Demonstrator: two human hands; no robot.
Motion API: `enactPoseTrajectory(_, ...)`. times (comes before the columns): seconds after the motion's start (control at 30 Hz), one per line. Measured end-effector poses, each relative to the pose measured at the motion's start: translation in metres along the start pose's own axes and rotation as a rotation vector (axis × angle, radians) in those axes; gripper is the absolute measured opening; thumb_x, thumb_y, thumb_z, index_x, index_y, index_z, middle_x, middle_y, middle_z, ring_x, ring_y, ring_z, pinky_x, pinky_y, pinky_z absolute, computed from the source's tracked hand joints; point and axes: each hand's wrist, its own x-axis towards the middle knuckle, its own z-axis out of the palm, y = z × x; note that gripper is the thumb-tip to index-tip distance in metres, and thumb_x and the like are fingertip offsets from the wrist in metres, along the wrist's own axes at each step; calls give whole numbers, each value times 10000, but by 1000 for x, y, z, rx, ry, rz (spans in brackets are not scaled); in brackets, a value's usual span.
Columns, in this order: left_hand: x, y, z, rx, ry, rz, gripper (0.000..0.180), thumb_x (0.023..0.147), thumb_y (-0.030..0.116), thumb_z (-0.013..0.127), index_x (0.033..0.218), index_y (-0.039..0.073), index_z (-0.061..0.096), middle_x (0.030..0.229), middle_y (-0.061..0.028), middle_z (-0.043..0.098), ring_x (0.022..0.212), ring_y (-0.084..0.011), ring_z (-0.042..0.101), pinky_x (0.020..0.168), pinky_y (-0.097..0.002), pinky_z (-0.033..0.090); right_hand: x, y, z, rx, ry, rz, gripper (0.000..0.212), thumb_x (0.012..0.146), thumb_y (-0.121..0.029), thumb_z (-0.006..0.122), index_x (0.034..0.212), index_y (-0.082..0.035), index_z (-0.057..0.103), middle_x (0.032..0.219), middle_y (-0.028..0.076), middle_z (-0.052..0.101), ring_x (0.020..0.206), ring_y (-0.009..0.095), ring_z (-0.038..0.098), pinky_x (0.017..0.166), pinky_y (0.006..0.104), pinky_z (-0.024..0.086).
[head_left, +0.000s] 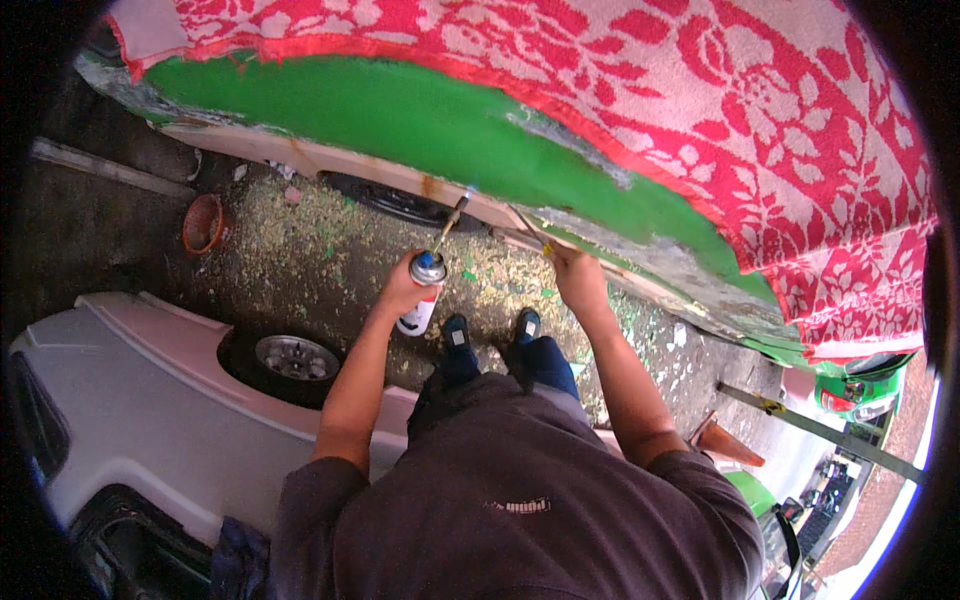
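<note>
My left hand (402, 292) is closed around a gas torch (417, 316), a white and red canister with a blue-topped valve. Its thin metal nozzle points up at the lower edge of a green car body panel (360, 115); a faint bluish glow shows at the tip. In my right hand (581, 284) is a thin scraper (531, 229) with a yellowish part at the grip. The scraper's far end reaches the panel's lower edge, to the right of the nozzle. Bare, greyish patches show where the green paint is gone.
A red and white floral towel (740, 100) drapes over the green car. Paint flakes (300, 235) litter the floor around my shoes. An orange-brown pot (204, 224) lies at the left. Behind me on the left stands a pale car (160, 390); an orange cone (728, 442) is at the right.
</note>
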Motion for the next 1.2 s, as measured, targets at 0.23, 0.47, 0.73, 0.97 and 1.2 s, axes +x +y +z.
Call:
enactPoseTrajectory(0.23, 8, -5, 0, -13, -13, 29, 684, 643, 102, 830, 1245, 27, 516, 1096, -99, 658, 1036, -205, 635, 920, -361, 499, -5, -1, -12, -10, -37, 103, 240, 934, -302, 574, 1092, -171, 699, 881, 242, 672, 820, 445, 655, 728, 542, 529)
enactPoseTrajectory(0.47, 21, 2, 7, 26, -75, -16, 682, 643, 128, 838, 1241, 28, 526, 1113, -118, 664, 1037, -228, 643, 912, -374, 504, -13, -8, -25, 56, 9, 37, 268, 913, -218, 621, 1153, -129, 700, 892, 257, 665, 829, 428, 655, 741, 471, 517)
enactPoseTrajectory(0.73, 29, -21, 17, 41, -58, -15, 649, 649, 136, 837, 1221, 29, 549, 1120, -128, 668, 1029, -236, 653, 894, -374, 513, -12, -10, -20, 81, 37, 15, 247, 911, -262, 634, 1130, -183, 717, 851, 264, 657, 825, 455, 640, 712, 523, 521)
enactPoseTrajectory(0.97, 27, -7, 22, 44, -90, -33, 634, 645, 124, 829, 1208, 15, 559, 1096, -127, 677, 1010, -227, 660, 869, -366, 523, -22, -9, -24, 122, 1, 76, 302, 894, -250, 658, 1175, -144, 692, 890, 248, 666, 823, 396, 660, 726, 466, 526)
enactPoseTrajectory(1.2, 28, -17, 29, -8, -72, 14, 651, 641, 112, 828, 1224, 21, 553, 1108, -124, 674, 1023, -220, 655, 880, -362, 519, -34, 6, -18, 137, -51, 84, 399, 878, -229, 678, 1259, -117, 640, 1006, 238, 675, 838, 319, 693, 755, 398, 529)
